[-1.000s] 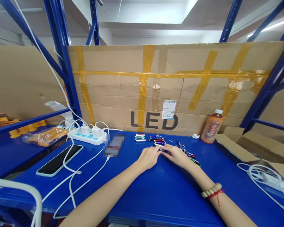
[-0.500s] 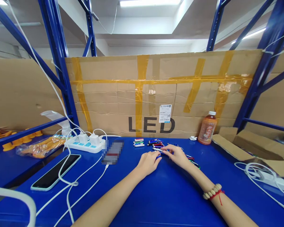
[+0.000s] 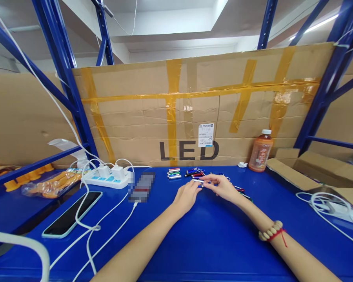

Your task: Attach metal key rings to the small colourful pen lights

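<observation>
Position of the small blue-and-silver piece (image 3: 201, 186): at the fingertips where the two hands meet, above the near part of the mixed pile (image 3: 194, 171). Left hand (image 3: 184, 197) has its fingers bent inward, right hand (image 3: 223, 188) its thumb and fingers curled towards the left; whether either pinches the piece cannot be told. A silver cylinder (image 3: 198, 180) lies just beyond the left fingertips, long axis roughly side to side. Sorted row (image 3: 174, 174) lies beyond and left, on the surface (image 3: 206, 243), nearer the left hand.
</observation>
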`<state>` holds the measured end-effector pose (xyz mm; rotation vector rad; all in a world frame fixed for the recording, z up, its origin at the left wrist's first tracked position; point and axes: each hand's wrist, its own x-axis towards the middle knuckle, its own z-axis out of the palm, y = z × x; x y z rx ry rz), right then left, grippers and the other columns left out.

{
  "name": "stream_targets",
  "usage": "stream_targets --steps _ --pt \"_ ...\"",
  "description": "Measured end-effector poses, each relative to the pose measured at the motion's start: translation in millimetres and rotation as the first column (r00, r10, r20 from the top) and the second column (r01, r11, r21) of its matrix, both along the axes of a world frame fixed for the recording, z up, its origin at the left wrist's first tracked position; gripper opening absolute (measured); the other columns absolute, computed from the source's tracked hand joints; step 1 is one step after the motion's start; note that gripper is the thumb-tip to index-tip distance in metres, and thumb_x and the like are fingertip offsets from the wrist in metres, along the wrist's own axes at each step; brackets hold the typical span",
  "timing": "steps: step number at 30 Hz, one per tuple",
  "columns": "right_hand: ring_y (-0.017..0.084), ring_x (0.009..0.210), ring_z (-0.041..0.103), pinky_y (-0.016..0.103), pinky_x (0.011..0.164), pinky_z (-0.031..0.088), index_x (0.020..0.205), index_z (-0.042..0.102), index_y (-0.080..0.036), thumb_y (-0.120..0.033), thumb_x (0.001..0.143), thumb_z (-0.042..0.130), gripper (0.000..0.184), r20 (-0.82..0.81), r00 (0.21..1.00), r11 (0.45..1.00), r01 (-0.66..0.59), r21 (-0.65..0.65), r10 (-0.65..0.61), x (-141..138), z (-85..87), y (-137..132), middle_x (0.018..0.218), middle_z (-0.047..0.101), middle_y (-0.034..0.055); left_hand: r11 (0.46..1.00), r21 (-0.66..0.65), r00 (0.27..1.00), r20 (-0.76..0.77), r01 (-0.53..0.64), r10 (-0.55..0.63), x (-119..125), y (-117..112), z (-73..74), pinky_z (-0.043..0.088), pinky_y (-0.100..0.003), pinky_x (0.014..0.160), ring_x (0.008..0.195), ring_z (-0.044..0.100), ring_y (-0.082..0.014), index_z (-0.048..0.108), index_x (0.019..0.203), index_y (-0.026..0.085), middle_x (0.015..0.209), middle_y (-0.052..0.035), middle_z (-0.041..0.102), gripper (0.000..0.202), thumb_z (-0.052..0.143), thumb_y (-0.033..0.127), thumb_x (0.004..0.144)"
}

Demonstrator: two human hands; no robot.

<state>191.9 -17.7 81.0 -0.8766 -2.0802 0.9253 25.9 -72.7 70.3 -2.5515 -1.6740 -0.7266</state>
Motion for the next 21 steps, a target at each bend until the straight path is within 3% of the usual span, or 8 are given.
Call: stream_targets --steps 4,11,15,18,21 --pt "0.005 0.046 0.043 0.017 0.036 0.036 0.097 0.062 -0.011 -0.044 0.069 0.058 0.044 -0.011 1.0 1.0 0.016 -0.014 -0.017 -0.2 -1.1 1.1 0.079 0.06 0.0069 0.999 0.008 0.998 0.031 0.054 -0.054 -1.3 -0.1 -1.5 0.043 -0.026 0.083 0.097 0.052 -0.014 0.048 0.106 0.018 0.104 -0.0043 0.055 0.026 0.028 0.027 0.091" --pt "0.005 0.043 0.042 0.017 0.036 0.034 0.097 0.059 -0.008 -0.046 0.058 0.066 0.055 -0.1 0.993 0.982 0.042 -0.186 -0.062 -3.1 -5.3 3.5 0.072 0.061 0.0071 0.995 0.031 0.989 0.105 0.099 -0.101 -3.9 0.1 -4.6 0.042 -0.026 0.087 0.102 0.051 -0.0133 0.045 0.112 0.021 0.111 -0.0017 0.054 0.028 0.03 0.028 0.09" --pt "0.005 0.04 0.041 0.019 0.037 0.036 0.076 0.065 -0.012 -0.047 0.06 0.066 0.039 -0.092 0.991 0.995 0.088 -0.053 -0.093 -3.6 -6.1 2.4 0.064 0.059 0.0042 0.999 0.01 0.992 0.118 0.045 -0.046 -3.6 -0.1 -3.7 0.043 -0.026 0.083 0.1 0.052 -0.0133 0.047 0.112 0.022 0.108 -0.002 0.056 0.029 0.028 0.027 0.091" --pt "0.006 0.044 0.046 0.02 0.038 0.039 0.071 0.066 -0.013 -0.046 0.061 0.065 0.034 -0.103 0.995 0.999 0.016 0.029 -0.013 -3.0 -4.0 1.6 0.075 0.059 0.0066 0.999 -0.015 0.99 0.139 0.028 -0.025 -3.6 -0.5 -3.1 0.043 -0.026 0.082 0.1 0.052 -0.0136 0.047 0.111 0.022 0.108 -0.0012 0.056 0.03 0.027 0.028 0.091" --pt "0.006 0.045 0.047 0.02 0.038 0.04 0.072 0.067 -0.014 -0.045 0.061 0.066 0.033 -0.095 0.993 0.998 -0.067 0.009 0.068 -1.4 -2.9 2.4 0.082 0.058 0.0073 0.998 -0.024 0.984 0.174 0.053 -0.048 -4.7 -2.4 -1.6 0.042 -0.025 0.084 0.101 0.052 -0.0132 0.047 0.111 0.023 0.11 -0.0001 0.056 0.03 0.026 0.028 0.091"
